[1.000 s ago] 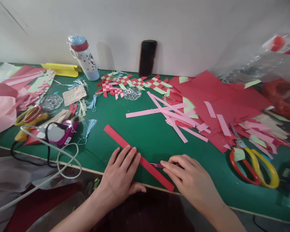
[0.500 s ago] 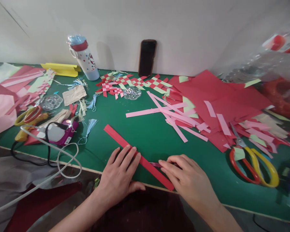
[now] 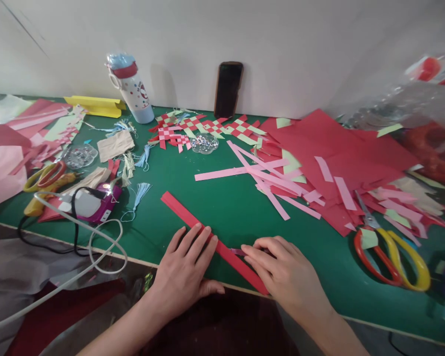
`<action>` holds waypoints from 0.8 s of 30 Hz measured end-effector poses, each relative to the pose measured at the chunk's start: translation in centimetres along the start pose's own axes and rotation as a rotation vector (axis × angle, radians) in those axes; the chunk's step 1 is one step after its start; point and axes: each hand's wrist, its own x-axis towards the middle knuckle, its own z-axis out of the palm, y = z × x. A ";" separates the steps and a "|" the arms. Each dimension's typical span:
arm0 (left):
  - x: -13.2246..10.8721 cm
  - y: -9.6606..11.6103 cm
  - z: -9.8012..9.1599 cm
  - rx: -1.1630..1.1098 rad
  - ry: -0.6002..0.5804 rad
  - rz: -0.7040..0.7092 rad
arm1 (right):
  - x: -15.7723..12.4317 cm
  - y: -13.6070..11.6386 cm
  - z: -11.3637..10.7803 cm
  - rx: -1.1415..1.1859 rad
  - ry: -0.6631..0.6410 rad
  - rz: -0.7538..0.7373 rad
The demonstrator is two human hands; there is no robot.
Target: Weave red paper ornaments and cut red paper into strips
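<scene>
A long, narrow red folded paper strip [image 3: 241,268] lies slantwise across the green table, its lower end at the front edge. My left hand [image 3: 185,264] rests flat on its middle, fingers stretched out and fingertips pressing on the paper. To the strip's right, my right hand [image 3: 285,269] is closed in a pinch around a slim blade-like tool [image 3: 237,251]. The tool's narrow pinkish tip points at the strip's edge; my fingers hide most of the rest, so its exact kind is unclear.
Pink paper strips [image 3: 222,173] lie loose beyond my hands, beside red sheets [image 3: 315,148]. Scissors [image 3: 396,257] lie at the right. A phone [image 3: 228,89] and a bottle [image 3: 135,94] stand by the wall. A purple glue gun-like device [image 3: 100,202] and white cable [image 3: 107,242] are left.
The whole view has shifted very slightly. Both hands, the strip and the tool keep nearly the same positions.
</scene>
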 end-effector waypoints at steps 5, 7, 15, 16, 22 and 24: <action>0.1 -0.1 -0.3 0.011 -0.017 0.003 | 0.0 0.0 -0.1 -0.009 -0.001 0.022; 0.1 -0.1 -0.4 0.014 -0.024 0.004 | 0.1 -0.1 -0.2 -0.011 0.000 0.023; 0.1 0.0 -0.2 0.007 -0.016 0.000 | 0.6 -0.2 0.0 0.001 -0.007 0.008; 0.1 0.0 -0.2 0.005 -0.024 0.000 | 0.6 -0.1 0.0 0.000 -0.005 0.010; -0.1 0.0 0.0 0.000 -0.025 -0.005 | 0.6 0.0 0.1 0.000 -0.010 0.019; 0.0 0.0 -0.1 0.012 -0.023 -0.001 | 0.8 -0.2 0.2 0.005 -0.009 0.013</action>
